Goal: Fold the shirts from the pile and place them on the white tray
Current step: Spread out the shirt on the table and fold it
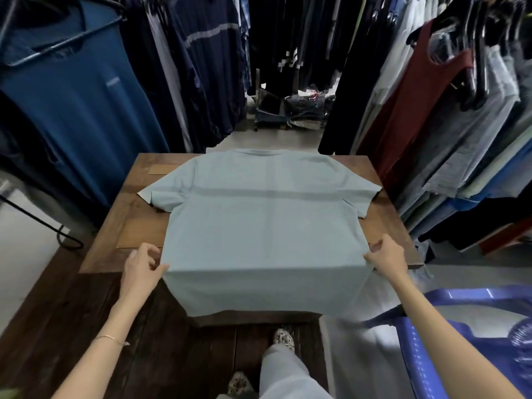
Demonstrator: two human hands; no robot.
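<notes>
A pale blue short-sleeved shirt [264, 220] lies spread flat on the wooden table [135, 226], collar at the far side, both sleeves out. Its lower part hangs over the table's near edge. My left hand [145, 264] pinches the shirt's left side at the table edge. My right hand [387, 259] pinches the right side at the same height. No white tray is in view, and I see no shirt pile.
Racks of hanging clothes close in on the left [86, 90], the back and the right [449, 116]. A blue plastic basket [466, 326] stands at the lower right. Bagged goods [296, 110] lie on the floor behind the table. My legs and shoes show below.
</notes>
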